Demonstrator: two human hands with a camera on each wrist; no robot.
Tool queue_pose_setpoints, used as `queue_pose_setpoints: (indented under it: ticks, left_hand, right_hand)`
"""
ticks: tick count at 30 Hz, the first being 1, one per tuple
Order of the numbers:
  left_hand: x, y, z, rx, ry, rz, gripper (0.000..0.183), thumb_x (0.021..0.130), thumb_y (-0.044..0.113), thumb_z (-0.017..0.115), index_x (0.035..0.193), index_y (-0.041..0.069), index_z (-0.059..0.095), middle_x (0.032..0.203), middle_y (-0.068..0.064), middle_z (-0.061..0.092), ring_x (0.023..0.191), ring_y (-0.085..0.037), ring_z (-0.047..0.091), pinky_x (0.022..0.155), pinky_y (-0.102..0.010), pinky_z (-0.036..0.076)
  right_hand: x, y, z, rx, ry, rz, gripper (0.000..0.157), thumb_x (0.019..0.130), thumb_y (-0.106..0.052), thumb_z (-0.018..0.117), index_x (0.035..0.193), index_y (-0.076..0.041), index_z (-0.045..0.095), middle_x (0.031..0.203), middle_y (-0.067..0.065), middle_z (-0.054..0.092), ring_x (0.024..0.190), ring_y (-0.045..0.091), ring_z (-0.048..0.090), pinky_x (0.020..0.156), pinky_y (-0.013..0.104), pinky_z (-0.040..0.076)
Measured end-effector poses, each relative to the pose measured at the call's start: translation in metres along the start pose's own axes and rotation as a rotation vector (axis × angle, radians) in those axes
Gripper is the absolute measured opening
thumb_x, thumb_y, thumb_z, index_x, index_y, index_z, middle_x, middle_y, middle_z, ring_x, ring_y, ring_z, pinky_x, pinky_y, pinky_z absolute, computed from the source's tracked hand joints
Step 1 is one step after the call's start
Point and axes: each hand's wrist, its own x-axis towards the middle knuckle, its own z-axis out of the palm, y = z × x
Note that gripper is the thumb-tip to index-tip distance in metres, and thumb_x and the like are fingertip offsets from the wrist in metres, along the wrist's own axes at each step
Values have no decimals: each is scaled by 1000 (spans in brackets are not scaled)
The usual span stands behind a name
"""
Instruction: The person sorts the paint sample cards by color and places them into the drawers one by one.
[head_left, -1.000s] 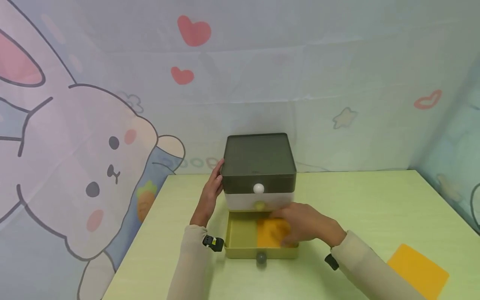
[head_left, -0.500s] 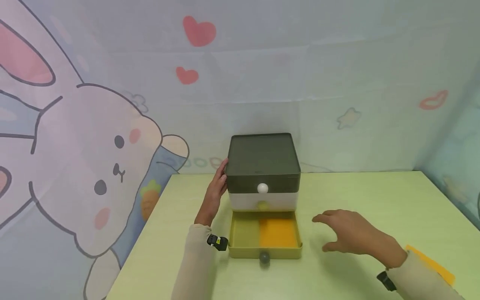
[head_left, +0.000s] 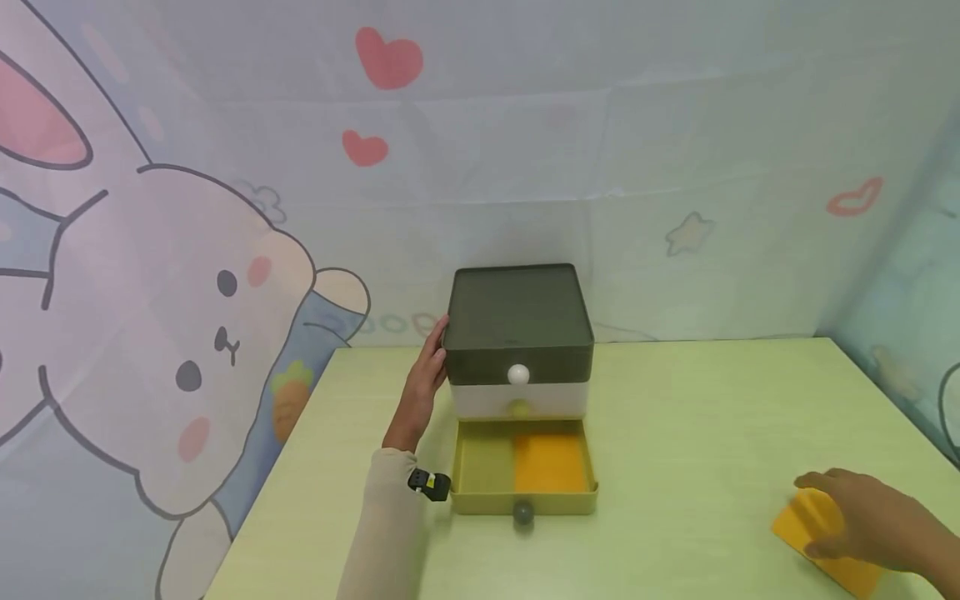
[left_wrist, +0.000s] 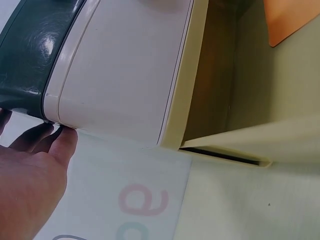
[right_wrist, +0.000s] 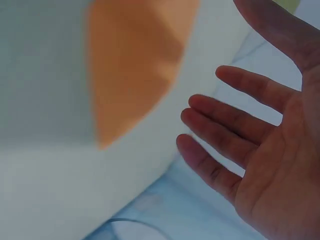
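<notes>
A small chest of drawers (head_left: 521, 308) with a dark green top tier and a white tier below stands on the table. Its lowest, olive drawer (head_left: 483, 462) is pulled out, and a flat orange square (head_left: 551, 464) lies in the drawer's right half. My left hand (head_left: 422, 392) rests its fingertips against the chest's left side, as the left wrist view also shows. At the table's right, my right hand (head_left: 873, 521) hovers over a second flat orange square (right_wrist: 135, 65). Its fingers (right_wrist: 220, 135) are spread and relaxed, with nothing held.
A grey knob (head_left: 523, 512) sticks out from the drawer front, and a white knob (head_left: 518, 374) from the top tier. A printed cloth (head_left: 480, 192) with a rabbit and hearts hangs behind the pale green table (head_left: 675, 433).
My right hand has come out of the drawer and moved right to the orange square on the table. The square in the drawer stays there. My left hand keeps its place.
</notes>
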Motion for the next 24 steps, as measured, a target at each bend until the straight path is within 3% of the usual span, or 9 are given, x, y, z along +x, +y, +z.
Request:
queue_pose_setpoints:
  ticks: [4, 9, 13, 17, 24]
  left_hand:
    - [1, 1, 0, -4, 0, 5, 52, 109, 46, 30, 160, 39, 21, 169, 8, 15, 158, -18, 15, 128, -51, 17]
    - [0, 1, 0, 1, 3, -6, 53, 108, 46, 30, 160, 39, 21, 170, 7, 14, 158, -18, 15, 128, -51, 17]
    - [-2, 2, -1, 4, 15, -20, 52, 109, 46, 30, 160, 40, 21, 170, 7, 13, 158, -19, 14, 128, -52, 17]
    - [-3, 2, -1, 5, 17, -26, 51, 109, 46, 30, 159, 42, 22, 169, 8, 14, 158, -18, 14, 128, -52, 16]
    - [-1, 1, 1, 17, 12, -17, 52, 107, 49, 31, 159, 42, 22, 169, 9, 14, 158, -18, 14, 128, -52, 17]
  right_hand:
    - [-6, 19, 21, 17, -73, 73, 87, 67, -54, 87, 124, 5, 60, 106, 20, 65, 88, 27, 62, 76, 54, 57]
    - [-12, 25, 36, 41, -23, 82, 87, 65, -49, 89, 125, 6, 59, 106, 24, 62, 86, 27, 61, 69, 51, 57]
    - [-9, 24, 38, 46, -1, 89, 87, 63, -48, 90, 126, 2, 59, 103, 18, 61, 82, 22, 57, 66, 45, 56]
    - [-5, 26, 39, 70, -39, 113, 89, 63, -50, 90, 128, 2, 59, 103, 16, 60, 82, 20, 55, 65, 41, 54]
    - [-7, 25, 37, 72, -80, 123, 86, 66, -49, 89, 128, 3, 59, 105, 17, 59, 84, 23, 56, 65, 44, 54]
